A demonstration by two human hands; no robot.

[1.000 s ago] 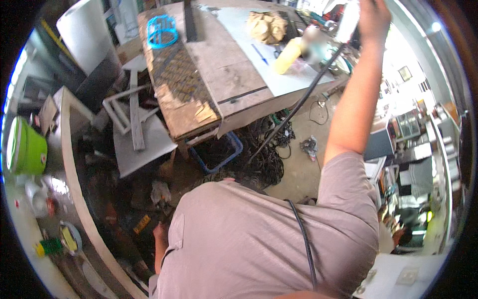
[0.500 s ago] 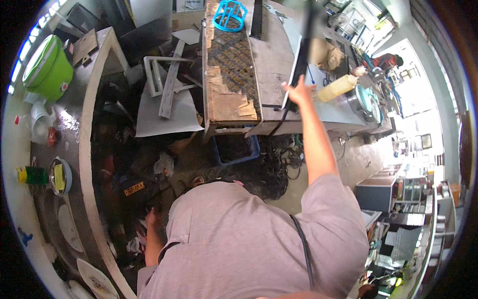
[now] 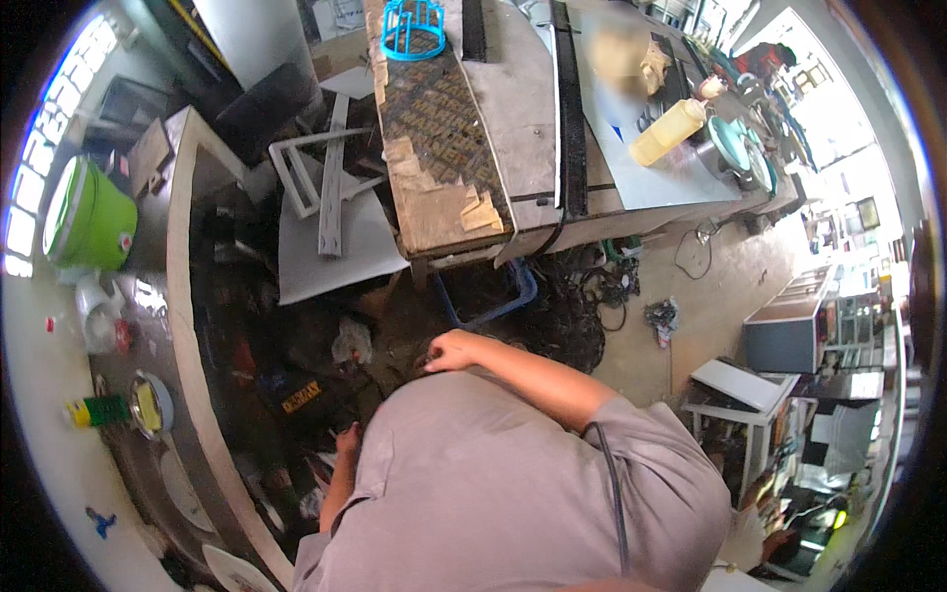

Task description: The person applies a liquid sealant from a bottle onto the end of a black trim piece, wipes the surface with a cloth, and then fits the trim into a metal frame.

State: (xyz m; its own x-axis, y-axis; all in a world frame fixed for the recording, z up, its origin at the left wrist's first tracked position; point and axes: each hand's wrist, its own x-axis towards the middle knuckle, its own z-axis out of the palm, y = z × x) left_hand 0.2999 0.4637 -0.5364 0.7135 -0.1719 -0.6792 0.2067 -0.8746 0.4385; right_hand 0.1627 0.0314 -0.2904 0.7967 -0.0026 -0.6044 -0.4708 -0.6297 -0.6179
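Observation:
My right hand (image 3: 449,350) is drawn in before my body, low in front of the workbench (image 3: 449,237), near the blue crate (image 3: 493,316). Its fingers are curled closed; what they hold, if anything, is hidden behind the hand. Down on the left, my left hand (image 3: 346,440) hangs in shadow beside my torso. Its fingers are too dark to read. A crumpled clear plastic bag (image 3: 351,341) and a yellow-labelled dark object (image 3: 301,397) lie on the floor near it. A long black strip (image 3: 569,118) runs across the bench top.
On the bench stand a blue ring-shaped frame (image 3: 412,32), a pale yellow squeeze bottle (image 3: 671,132) and a pot with a teal lid (image 3: 725,146). White frame pieces (image 3: 301,178) lean left of it. A green cooler (image 3: 89,212) sits on the left counter (image 3: 180,257). Dark tangled material covers floor below.
My right hand has left the black strip on the bench and come down toward my body, its fingers going from spread to curled. My left hand has moved slightly right in view.

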